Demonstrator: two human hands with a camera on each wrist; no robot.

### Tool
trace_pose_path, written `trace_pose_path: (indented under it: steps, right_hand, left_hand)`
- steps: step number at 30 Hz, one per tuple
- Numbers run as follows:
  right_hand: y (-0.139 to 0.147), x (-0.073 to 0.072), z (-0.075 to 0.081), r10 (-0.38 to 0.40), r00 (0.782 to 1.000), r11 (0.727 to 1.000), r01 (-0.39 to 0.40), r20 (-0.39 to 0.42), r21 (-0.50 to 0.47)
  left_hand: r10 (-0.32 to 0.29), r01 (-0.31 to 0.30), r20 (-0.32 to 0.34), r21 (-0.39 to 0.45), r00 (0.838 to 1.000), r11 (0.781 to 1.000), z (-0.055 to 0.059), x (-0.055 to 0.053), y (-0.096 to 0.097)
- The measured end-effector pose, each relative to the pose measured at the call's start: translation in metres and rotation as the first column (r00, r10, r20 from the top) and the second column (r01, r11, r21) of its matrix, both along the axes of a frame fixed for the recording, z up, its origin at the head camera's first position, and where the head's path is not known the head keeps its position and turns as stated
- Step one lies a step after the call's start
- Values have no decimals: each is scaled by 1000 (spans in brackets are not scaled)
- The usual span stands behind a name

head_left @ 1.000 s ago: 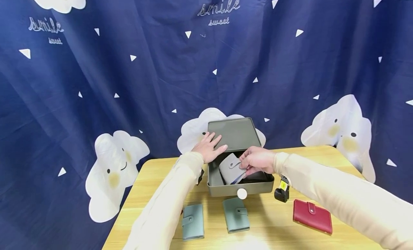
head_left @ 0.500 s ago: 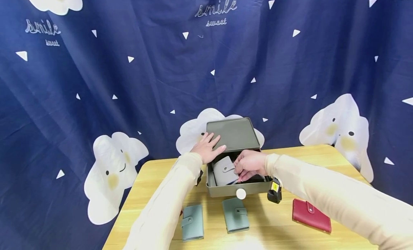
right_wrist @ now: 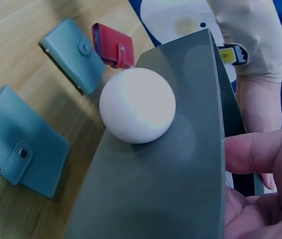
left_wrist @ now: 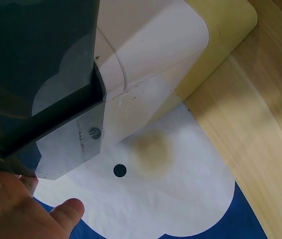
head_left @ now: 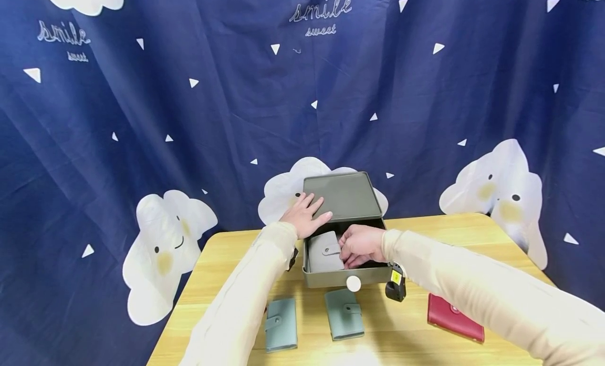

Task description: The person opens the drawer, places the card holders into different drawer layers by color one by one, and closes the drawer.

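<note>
A grey snap wallet [head_left: 323, 253] lies nearly flat in the left part of an open grey-green box [head_left: 326, 279]. My right hand [head_left: 361, 244] reaches into the box with curled fingers at the wallet's right edge, and its fingertips are partly hidden. In the right wrist view the right hand [right_wrist: 265, 179] sits behind the box's front wall. My left hand [head_left: 304, 216] rests with spread fingers on the left side of the raised lid [head_left: 347, 197]. Part of the left hand [left_wrist: 21, 209] shows beside the lid in the left wrist view.
A round white knob [head_left: 353, 283] sticks out of the box front. Before the box lie a light blue wallet [head_left: 282, 325] and a teal wallet [head_left: 345, 314]. One red wallet [head_left: 455, 319] lies to the right; another red wallet [right_wrist: 116, 46] shows in the right wrist view.
The grey wallet has gone from tilted to nearly flat, lower and further left in the box. My right hand has moved left with it. The left hand stays on the lid.
</note>
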State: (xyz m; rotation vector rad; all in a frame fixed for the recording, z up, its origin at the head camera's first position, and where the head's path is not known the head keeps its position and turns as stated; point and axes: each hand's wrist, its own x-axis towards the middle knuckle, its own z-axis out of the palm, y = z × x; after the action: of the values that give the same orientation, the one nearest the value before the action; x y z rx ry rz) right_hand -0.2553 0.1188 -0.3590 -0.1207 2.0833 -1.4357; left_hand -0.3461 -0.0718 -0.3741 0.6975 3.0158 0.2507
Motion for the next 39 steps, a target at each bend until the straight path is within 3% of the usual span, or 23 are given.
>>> trace_pose_path:
  steps: [14,23,29,39]
  right_hand:
    - [-6,0,-1,28,999,994,-24,-39,108]
    - [-6,-1,3,62,992,969,-33,-114,246]
    - [-5,-4,10,74,991,968,-45,-109,246]
    - [10,-3,27,65,991,984,-44,-118,174]
  left_hand:
    - [15,-15,-2,1,1000,1000,-1,3,-2]
    - [-11,11,-13,7,1000,1000,-3,-1,0]
    - [-7,7,-24,17,1000,1000,-3,-5,0]
    - [3,-3,-7,15,1000,1000,-3,-1,0]
